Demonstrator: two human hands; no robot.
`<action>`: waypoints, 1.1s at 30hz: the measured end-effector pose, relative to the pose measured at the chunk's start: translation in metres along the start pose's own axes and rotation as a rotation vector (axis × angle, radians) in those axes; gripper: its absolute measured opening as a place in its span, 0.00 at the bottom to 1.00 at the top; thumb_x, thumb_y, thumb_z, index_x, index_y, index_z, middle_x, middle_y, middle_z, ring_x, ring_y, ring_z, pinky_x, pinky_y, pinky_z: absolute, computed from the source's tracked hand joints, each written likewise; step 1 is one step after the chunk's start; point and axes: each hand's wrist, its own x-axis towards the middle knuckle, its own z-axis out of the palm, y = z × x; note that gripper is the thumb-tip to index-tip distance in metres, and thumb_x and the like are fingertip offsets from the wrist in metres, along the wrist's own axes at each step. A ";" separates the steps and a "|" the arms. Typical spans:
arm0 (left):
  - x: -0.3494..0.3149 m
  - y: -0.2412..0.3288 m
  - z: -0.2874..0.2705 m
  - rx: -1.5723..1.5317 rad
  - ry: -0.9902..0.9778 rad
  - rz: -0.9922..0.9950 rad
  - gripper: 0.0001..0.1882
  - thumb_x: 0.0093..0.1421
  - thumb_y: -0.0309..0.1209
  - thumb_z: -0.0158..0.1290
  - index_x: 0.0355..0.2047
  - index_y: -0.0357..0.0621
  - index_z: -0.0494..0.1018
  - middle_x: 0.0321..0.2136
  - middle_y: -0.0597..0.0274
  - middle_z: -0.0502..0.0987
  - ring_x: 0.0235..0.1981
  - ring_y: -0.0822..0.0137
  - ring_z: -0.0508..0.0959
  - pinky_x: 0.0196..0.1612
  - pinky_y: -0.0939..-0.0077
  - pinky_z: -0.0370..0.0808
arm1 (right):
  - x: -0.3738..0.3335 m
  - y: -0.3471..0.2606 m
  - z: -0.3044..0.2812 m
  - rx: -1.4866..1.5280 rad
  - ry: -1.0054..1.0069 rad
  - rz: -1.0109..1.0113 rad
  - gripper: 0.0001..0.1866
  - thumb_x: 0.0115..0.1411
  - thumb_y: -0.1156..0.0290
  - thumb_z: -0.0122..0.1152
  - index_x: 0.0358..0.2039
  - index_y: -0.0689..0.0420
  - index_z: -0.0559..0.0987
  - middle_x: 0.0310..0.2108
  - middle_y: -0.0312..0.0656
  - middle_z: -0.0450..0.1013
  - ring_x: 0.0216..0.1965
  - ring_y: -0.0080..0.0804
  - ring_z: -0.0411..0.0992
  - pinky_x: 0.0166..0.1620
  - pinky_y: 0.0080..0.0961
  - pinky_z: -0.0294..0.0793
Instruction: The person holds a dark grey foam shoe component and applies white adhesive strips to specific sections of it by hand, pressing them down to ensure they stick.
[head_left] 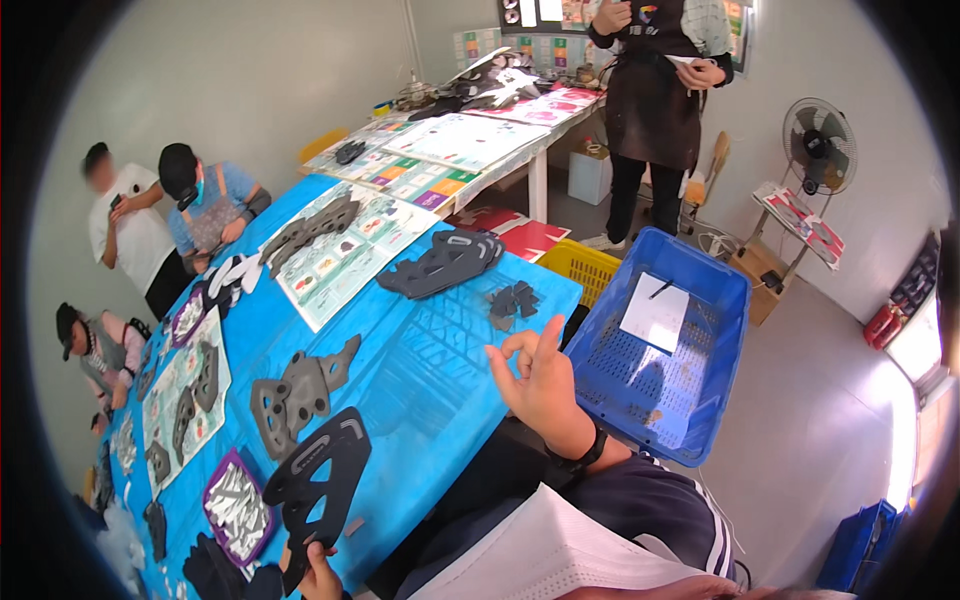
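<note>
My left hand (pixel 318 574) grips the lower end of a dark grey, foam-like shaped pad (pixel 342 462) with cut-out openings, held over the near edge of the blue-covered table (pixel 410 395). My right hand (pixel 540 385) is raised above the table's right corner, fingers apart and nothing visible in it. A paler grey shaped pad (pixel 300 390) lies just beyond the held one. Farther back rests another dark pad (pixel 440 265), and a small heap of dark scraps (pixel 513 300) sits near my right hand. A purple-rimmed tray (pixel 262 483) of white strips stands left of the held pad.
Right of the table is a blue crate (pixel 733 340) containing a white sheet (pixel 655 312) with a dark pen on it. Behind it stands a yellow crate (pixel 583 266). An aproned person (pixel 655 110) stands beyond; several others are along the left side. A fan (pixel 820 145) stands far right.
</note>
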 end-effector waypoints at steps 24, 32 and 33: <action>-0.010 0.007 -0.030 -0.360 -0.085 -0.093 0.08 0.61 0.31 0.53 0.33 0.37 0.74 0.23 0.68 0.74 0.21 0.79 0.71 0.24 0.84 0.66 | -0.059 -0.080 0.100 1.644 -0.934 1.017 0.19 0.61 0.65 0.51 0.50 0.62 0.67 0.40 0.47 0.71 0.41 0.35 0.72 0.51 0.40 0.69; 0.000 0.008 -0.006 -0.377 -0.073 -0.139 0.08 0.59 0.31 0.55 0.34 0.38 0.74 0.26 0.66 0.75 0.23 0.78 0.72 0.27 0.85 0.70 | -0.073 -0.112 0.119 1.540 -0.780 0.916 0.15 0.59 0.73 0.58 0.46 0.59 0.69 0.41 0.38 0.73 0.42 0.24 0.71 0.43 0.25 0.73; 0.001 0.005 -0.003 -0.355 -0.082 -0.140 0.09 0.60 0.31 0.55 0.36 0.38 0.74 0.27 0.67 0.76 0.23 0.78 0.72 0.27 0.85 0.70 | -0.074 -0.111 0.122 1.528 -0.767 0.925 0.14 0.59 0.74 0.58 0.45 0.59 0.70 0.40 0.38 0.73 0.40 0.23 0.72 0.42 0.23 0.73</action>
